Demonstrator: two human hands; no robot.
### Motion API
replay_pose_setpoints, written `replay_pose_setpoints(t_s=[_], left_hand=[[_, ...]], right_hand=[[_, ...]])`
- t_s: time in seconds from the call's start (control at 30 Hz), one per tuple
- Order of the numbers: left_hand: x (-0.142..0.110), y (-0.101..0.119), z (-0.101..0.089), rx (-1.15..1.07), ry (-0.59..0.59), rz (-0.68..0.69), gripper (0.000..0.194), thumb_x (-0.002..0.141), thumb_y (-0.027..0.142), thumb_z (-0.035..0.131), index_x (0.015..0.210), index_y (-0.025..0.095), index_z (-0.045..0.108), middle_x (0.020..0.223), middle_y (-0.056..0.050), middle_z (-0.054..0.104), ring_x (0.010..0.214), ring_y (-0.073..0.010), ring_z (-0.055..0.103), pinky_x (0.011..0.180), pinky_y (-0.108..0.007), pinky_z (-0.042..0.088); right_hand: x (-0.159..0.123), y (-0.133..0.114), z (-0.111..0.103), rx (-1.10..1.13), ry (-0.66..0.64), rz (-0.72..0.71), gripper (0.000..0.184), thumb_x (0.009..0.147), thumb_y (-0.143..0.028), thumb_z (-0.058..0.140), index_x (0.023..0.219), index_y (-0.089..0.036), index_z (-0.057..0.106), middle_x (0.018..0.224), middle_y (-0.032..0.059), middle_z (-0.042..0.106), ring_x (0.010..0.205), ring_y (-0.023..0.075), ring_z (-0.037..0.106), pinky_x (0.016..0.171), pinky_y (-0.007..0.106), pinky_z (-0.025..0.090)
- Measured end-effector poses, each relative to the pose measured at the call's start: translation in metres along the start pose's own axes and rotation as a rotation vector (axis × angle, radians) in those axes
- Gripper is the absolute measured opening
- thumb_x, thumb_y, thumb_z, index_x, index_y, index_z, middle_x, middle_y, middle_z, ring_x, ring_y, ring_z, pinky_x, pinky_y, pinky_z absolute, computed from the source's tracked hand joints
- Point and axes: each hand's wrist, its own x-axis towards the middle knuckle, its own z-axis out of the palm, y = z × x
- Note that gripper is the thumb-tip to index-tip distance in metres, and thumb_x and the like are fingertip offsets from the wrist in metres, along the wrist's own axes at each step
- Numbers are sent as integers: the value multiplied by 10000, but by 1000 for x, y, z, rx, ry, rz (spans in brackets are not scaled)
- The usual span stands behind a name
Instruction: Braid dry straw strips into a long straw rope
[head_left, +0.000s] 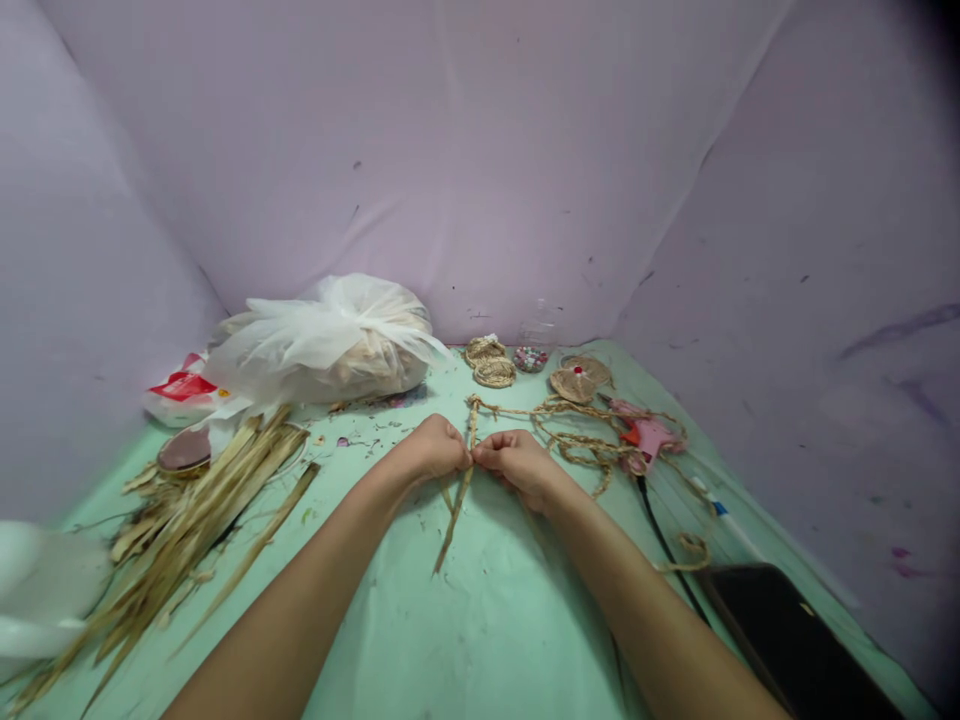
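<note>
My left hand (441, 447) and my right hand (516, 462) meet near the middle of the table, both closed in a pinch on a braid of dried plant fibre (473, 425). The braid runs up from my fingers to a knot, and loose strip ends (450, 530) hang below toward me. From the knot a long thin braided cord (559, 440) trails off in loops to the right. My fingertips hide the exact spot where the strands cross.
Dried leaf strips (202, 510) lie in a pile at left, before a white plastic bag (337, 340). At the back are woven coils (493, 372) and a jar of beads (531, 358). A pink glue gun (651, 440) and dark phone-like slab (799, 635) lie right.
</note>
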Motion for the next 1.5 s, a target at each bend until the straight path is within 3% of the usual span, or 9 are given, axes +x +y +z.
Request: replay_pose_setpoints(t_s=[0.2, 0.33, 0.47, 0.57, 0.87, 1.0, 1.13, 1.3, 1.5], left_hand=[[-5, 2, -21, 188, -26, -1, 141, 569, 216, 527, 587, 109, 618, 449, -10, 503, 376, -74, 343, 400, -208, 261], [-39, 8, -79, 483, 272, 36, 148, 571, 202, 522, 638, 138, 636, 563, -14, 555, 520, -106, 470, 495, -201, 319], [-81, -13, -139, 761, 322, -231, 90, 533, 222, 535, 555, 159, 596, 523, 2, 518, 527, -125, 469, 497, -213, 307], [-87, -41, -155, 736, 195, -404, 91, 483, 241, 572, 534, 166, 568, 498, 3, 502, 496, -134, 465, 476, -221, 307], [-48, -61, -123, 651, 88, -482, 90, 418, 134, 564, 401, 164, 481, 411, -19, 506, 432, -143, 462, 462, -238, 332], [-50, -41, -110, 458, 29, -108, 43, 475, 145, 526, 434, 159, 527, 397, 13, 449, 411, -106, 412, 431, -209, 299], [-41, -11, -66, 113, -187, 156, 68, 541, 188, 530, 500, 140, 555, 434, 26, 437, 419, -80, 381, 434, -192, 304], [-14, -14, -14, 130, -40, 195, 80, 533, 158, 518, 524, 125, 591, 448, 30, 443, 430, -64, 341, 423, -182, 264], [-1, -25, -4, 36, 61, 141, 155, 513, 181, 589, 646, 112, 626, 501, 26, 488, 468, -73, 386, 456, -192, 291]], right_hand=[[3, 6, -5, -14, -36, 5, 101, 573, -205, 576, 524, -137, 520, 370, -67, 371, 335, 33, 200, 361, 209, 100], [4, 8, -5, -15, 5, 58, 91, 561, -210, 593, 566, -136, 541, 379, -66, 389, 322, 33, 220, 351, 207, 106], [5, 9, -5, 4, -19, 71, 112, 557, -222, 606, 551, -137, 533, 372, -69, 367, 325, 32, 220, 351, 202, 110], [5, 9, -5, 6, -32, 80, 111, 562, -220, 599, 546, -136, 527, 361, -73, 343, 321, 30, 207, 352, 202, 102], [3, 8, -5, 16, -43, 60, 120, 560, -222, 603, 548, -135, 521, 361, -75, 340, 324, 25, 189, 356, 205, 89], [2, 6, -5, 37, -42, 47, 119, 551, -221, 612, 569, -132, 535, 387, -62, 387, 334, 28, 220, 353, 201, 103], [2, 7, -5, 33, -42, 41, 117, 557, -226, 605, 587, -129, 548, 427, -49, 440, 334, 26, 225, 351, 201, 110], [5, 10, -6, 45, -36, 1, 95, 562, -208, 594, 574, -124, 550, 415, -51, 437, 336, 30, 225, 356, 201, 114], [7, 11, -6, 78, -45, -12, 86, 569, -199, 591, 569, -121, 555, 428, -43, 469, 339, 32, 232, 355, 202, 120]])
